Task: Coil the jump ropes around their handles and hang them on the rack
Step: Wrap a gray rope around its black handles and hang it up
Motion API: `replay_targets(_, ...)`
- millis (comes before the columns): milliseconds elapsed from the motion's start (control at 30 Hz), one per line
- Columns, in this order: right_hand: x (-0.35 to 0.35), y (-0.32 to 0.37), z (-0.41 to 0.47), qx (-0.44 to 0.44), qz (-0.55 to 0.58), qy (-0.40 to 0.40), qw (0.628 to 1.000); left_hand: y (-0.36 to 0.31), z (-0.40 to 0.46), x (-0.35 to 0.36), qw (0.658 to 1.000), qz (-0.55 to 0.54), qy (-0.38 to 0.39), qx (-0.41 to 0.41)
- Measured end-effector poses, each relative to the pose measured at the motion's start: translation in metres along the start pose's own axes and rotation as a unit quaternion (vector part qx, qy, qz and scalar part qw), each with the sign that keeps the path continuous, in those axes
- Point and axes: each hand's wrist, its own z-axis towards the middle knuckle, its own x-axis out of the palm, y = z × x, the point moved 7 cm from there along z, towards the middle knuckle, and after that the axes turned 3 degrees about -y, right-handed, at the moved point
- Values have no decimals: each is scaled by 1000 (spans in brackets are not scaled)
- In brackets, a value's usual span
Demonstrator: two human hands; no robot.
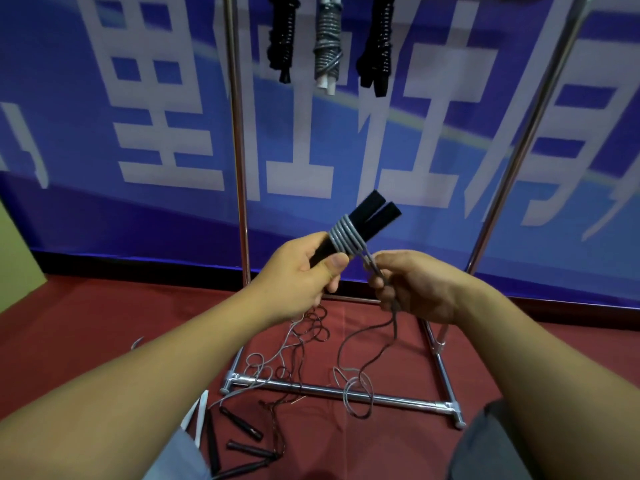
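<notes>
The left hand (304, 271) grips the lower ends of two black handles (367, 220) held side by side, fingers and thumb curled round them. The handles' long axis runs from the hand up toward about 1 o'clock, free ends splayed slightly apart and pointing at the banner (138, 98). A few turns of grey rope (346, 237) are wound round both handles just above the thumb.

The right hand (415, 289), just beside the left at its 3 o'clock, pinches the doubled rope coming off the coil, fingers curled round the strands. From that hand the rope drops toward 6 o'clock and ends in loose loops (356, 393) lying over the rack's (242, 168) chrome base bar on the red floor (86, 323).

At 12 o'clock three coiled ropes hang from the rack, well above the hands: a black one (282, 36), a grey one on white handles (327, 46), and another black one (375, 43), all with the long axis vertical.

At 7 o'clock on the floor lie loose dark handles (242, 424) with thin tangled ropes, and white handles (199, 414) beside them.

The banner carries large white characters on blue; they are cut off and I cannot read them.
</notes>
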Motion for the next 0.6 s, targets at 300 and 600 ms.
replay_targets(300,-14,9,2,-72,6,-41,997,18,9,-19,992,-22,-94,-77)
replay_targets(600,-14,17,-3,-147,-114,-72,980,36,12,-44,976,28,-171,-128)
